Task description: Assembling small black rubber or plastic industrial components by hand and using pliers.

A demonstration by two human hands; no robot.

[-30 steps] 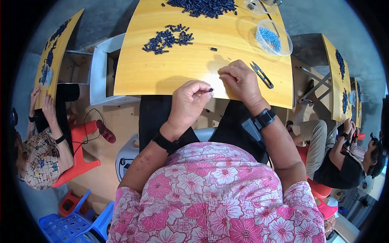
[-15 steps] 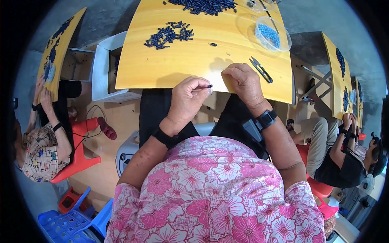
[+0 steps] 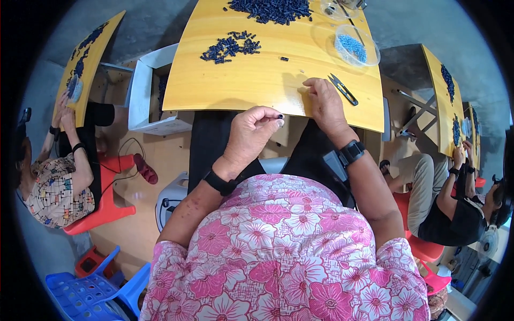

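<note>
My left hand (image 3: 249,135) is held just off the table's near edge, thumb and forefinger pinched on a small dark tube-shaped piece (image 3: 280,116) whose end pokes out past the fingertips. To the right, over the near edge of the yellow table (image 3: 251,88), my right hand (image 3: 326,106) has its fingers loosely bent and apart, with nothing visible in them. Scissors-like thread snips (image 3: 343,89) lie just right of that hand. A tiny pale bit (image 3: 302,71) and a single dark piece (image 3: 284,59) rest beyond it.
A small heap of dark pieces (image 3: 231,48) and a larger heap (image 3: 270,9) lie further back. A clear tub of light blue bits (image 3: 352,48) stands at the right. A white box (image 3: 145,99) is beside the table's left edge. Other people sit at tables on both sides.
My right hand has moved forward over the table, and its fingertips have loosened from a pinch. My left hand keeps its pinch on the dark piece, almost in place. The view has shifted slightly.
</note>
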